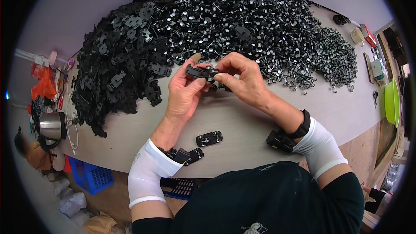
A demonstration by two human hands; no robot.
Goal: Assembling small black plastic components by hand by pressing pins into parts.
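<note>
My left hand (181, 95) grips a black toy car chassis (196, 72) between thumb and fingers, above the table's middle. One of its fingertips has a tan wrap. My right hand (246, 80) is closed at the chassis's right end, thumb and fingertips pinching around the small wheels (210, 73) there. Its fingers partly hide the part. Nearer to me lies a chassis with wheels (209, 138) on the table, and a similar black piece (196, 156) sits beside my left wrist, partly covered by the device strapped there.
A heap of flat black chassis (117, 60) covers the table's (242, 125) left. Behind my hands, a large pile of wheels on axles (242, 17) stretches right. A metal kettle (53, 126) and white cable stand left; a green basin (392, 102) is at the right edge. Blue crates (91, 177) sit below.
</note>
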